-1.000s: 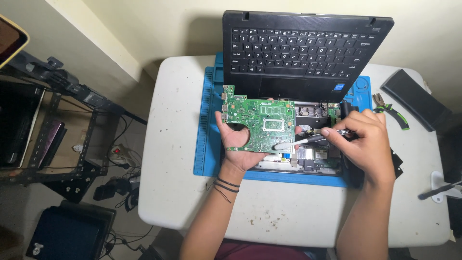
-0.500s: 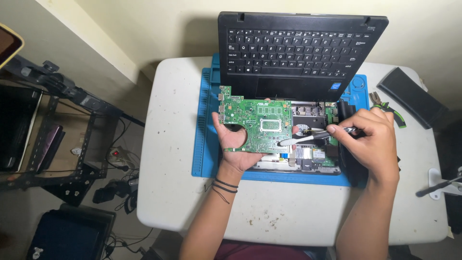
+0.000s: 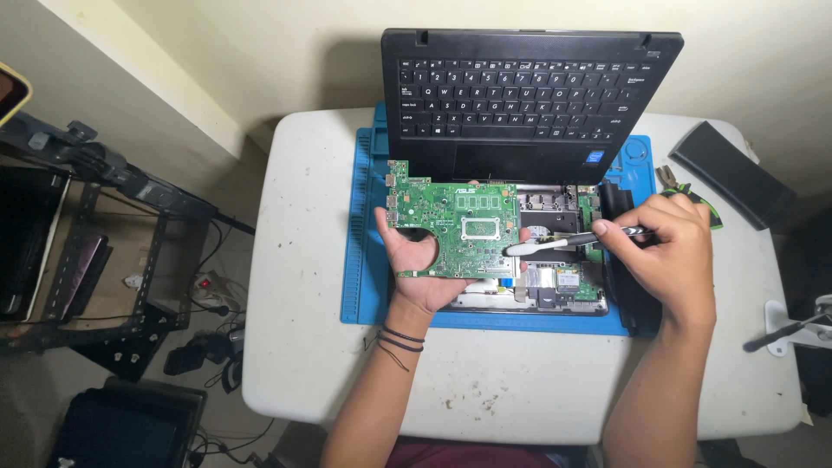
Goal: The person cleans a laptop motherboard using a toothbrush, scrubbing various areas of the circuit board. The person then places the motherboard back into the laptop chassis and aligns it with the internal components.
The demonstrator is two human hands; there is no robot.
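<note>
My left hand [image 3: 418, 269] holds a green laptop circuit board [image 3: 452, 218] from below, thumb on its left edge, above an opened laptop base [image 3: 555, 282]. My right hand [image 3: 667, 247] grips a small brush with a white head [image 3: 542, 245]; the head touches the board's right side. A black laptop keyboard panel [image 3: 529, 87] stands propped up behind the base. Everything rests on a blue work mat [image 3: 364, 260] on a white table [image 3: 303, 329].
Green-handled pliers [image 3: 685, 186] and a long black battery pack [image 3: 732, 173] lie at the table's right. A white clamp stand [image 3: 802, 325] sits at the right edge. A black metal rack [image 3: 87, 251] and cables occupy the floor on the left.
The brush in my right hand has shifted slightly along the board's right side. The board in my left hand stays almost still, and the camera view has drifted a little.
</note>
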